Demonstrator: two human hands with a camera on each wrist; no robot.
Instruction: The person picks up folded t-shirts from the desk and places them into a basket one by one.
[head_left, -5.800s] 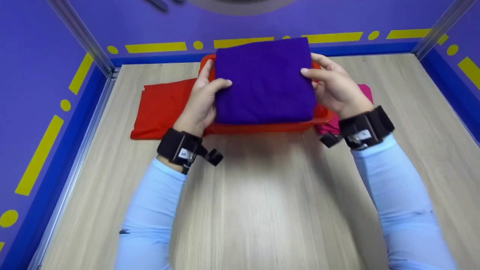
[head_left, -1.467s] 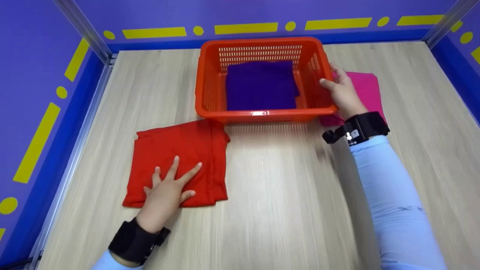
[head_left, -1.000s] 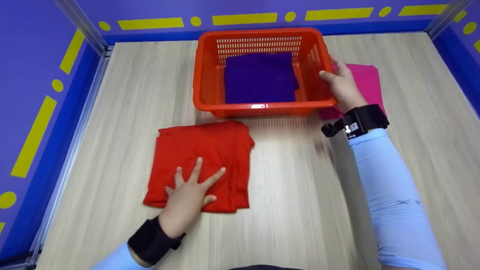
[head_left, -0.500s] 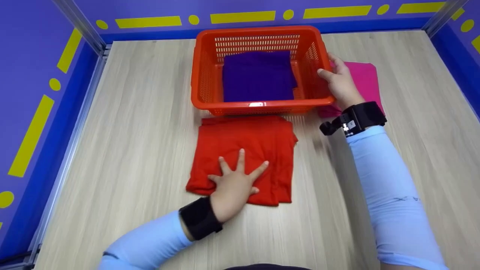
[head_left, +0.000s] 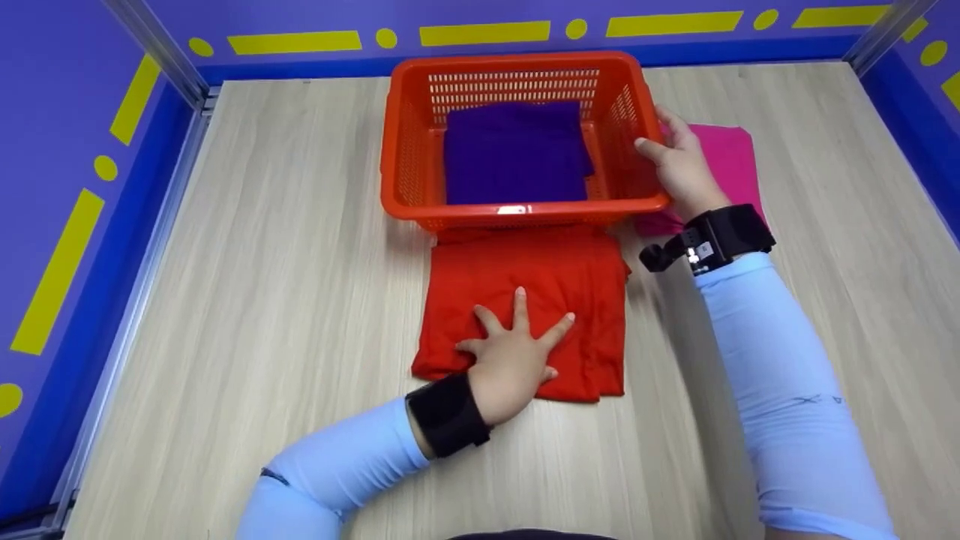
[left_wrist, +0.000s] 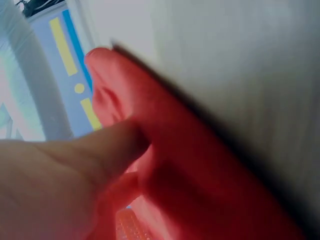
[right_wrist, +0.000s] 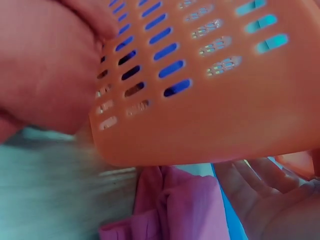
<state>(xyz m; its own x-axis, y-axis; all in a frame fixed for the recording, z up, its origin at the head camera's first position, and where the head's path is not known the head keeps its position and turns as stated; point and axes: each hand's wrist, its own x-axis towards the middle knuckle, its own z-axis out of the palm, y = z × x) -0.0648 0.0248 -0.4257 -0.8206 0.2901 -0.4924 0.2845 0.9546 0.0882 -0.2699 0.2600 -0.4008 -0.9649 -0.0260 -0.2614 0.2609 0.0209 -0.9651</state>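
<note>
Red folded cloth (head_left: 540, 262) lies on the wooden table (head_left: 277, 225) in the head view, its far edge behind the orange basket's (head_left: 465, 213) near rim. The 2 hands are apart: left hand (head_left: 511, 369) flat on it, fingers spread; right hand (head_left: 681, 166) gripping the basket's right rim. Purple cloth (head_left: 517, 154) lies inside; pink cloth (head_left: 729, 161) lies to the right.

Left wrist view: thumb against red fabric.

Right wrist view: pink cloth shows below the slotted wall.

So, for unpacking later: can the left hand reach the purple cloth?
Likely yes: the basket is open on top; only its front rim stands between the left hand and the purple cloth.
</note>
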